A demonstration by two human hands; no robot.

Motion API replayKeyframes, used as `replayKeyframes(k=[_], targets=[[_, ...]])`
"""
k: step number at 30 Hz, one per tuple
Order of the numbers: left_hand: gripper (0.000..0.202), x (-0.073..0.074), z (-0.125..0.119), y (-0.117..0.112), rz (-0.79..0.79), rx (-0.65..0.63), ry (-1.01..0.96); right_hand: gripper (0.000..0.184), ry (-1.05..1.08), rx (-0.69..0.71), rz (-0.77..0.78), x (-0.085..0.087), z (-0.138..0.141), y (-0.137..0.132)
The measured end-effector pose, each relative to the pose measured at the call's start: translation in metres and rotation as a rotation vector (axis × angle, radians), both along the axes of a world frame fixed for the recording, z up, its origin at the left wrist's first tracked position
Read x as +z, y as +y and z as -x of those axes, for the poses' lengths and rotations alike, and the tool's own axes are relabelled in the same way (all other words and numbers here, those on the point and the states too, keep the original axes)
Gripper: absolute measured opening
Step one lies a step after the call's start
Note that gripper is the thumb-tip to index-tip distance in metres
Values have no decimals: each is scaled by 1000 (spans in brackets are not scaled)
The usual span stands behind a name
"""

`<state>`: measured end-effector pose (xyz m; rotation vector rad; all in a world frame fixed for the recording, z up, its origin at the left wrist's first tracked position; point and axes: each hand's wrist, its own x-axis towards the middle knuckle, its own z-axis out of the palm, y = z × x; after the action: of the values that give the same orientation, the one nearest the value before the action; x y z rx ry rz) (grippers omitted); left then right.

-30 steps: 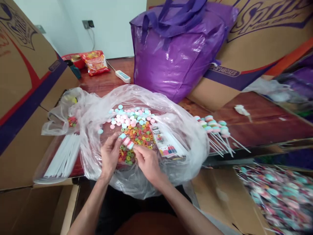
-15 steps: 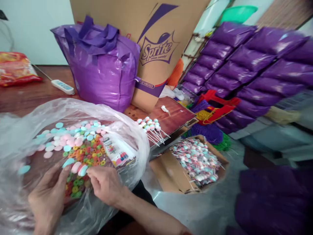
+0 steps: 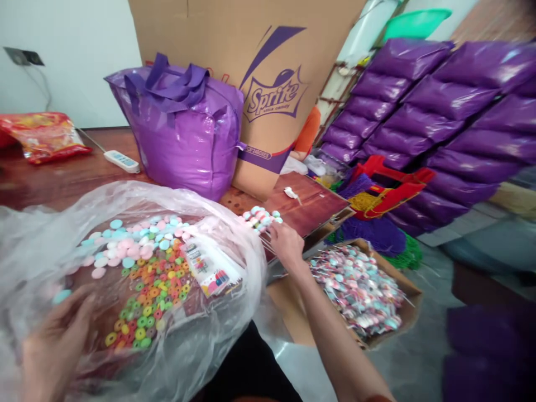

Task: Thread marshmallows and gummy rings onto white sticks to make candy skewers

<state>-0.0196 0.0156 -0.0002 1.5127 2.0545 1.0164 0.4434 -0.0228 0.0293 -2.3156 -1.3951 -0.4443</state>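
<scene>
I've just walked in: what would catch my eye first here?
Probably the shiny purple plastic bag with strap handles, standing on the red-brown table before a big brown cardboard carton. Closer in, small multicoloured rings lie beside pale pink and blue discs within the translucent plastic sheeting. The person's right hand is at a bunch of pastel candies on white sticks, right of the sheeting.

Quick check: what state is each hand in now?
Left hand: open, loosely curled, nothing visible in it.
Right hand: fingers curled at the stick candies; whether gripping one, can't tell.
</scene>
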Motion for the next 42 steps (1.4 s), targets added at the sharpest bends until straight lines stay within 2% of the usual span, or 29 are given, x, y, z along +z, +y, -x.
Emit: replayKeyframes(k=[1,3,5,6,8,10,12,16,19,22,25,29,34,38,42], targets=[[23,7,0,-1,-18,35,-17,20,-52,-3,-19,-2,1,0],[27,19,1,-2,-37,14,-15,22,-136,-5,-182,-4,14,-3],[33,24,5,1,-67,-65,13,25,-120,78,-322,-3,40,-8],[35,23,9,4,-84,-96,42,25,-95,173,-339,-2,56,-11],[35,18,17,10,-108,-167,121,22,-63,364,-306,0,90,-16],[37,13,22,18,-131,-180,227,20,-22,507,-247,-4,118,-18],[40,10,24,27,-119,-196,331,23,36,569,-172,-14,132,-14],[44,8,23,44,-65,-223,521,27,36,404,-22,-45,124,2],[46,8,18,55,-41,-205,670,26,-13,354,22,-58,114,9],[44,12,9,62,13,-166,779,26,-57,351,18,-62,113,9],[38,18,3,69,138,-133,826,26,-78,370,9,-62,117,7],[37,24,9,77,246,-117,840,24,-72,347,44,-61,119,7],[30,20,14,66,95,-244,741,26,16,347,64,-61,118,6],[22,18,5,40,-51,-355,511,29,62,353,5,-62,118,4],[22,17,1,19,-131,-449,291,32,79,392,-59,-60,118,3]])
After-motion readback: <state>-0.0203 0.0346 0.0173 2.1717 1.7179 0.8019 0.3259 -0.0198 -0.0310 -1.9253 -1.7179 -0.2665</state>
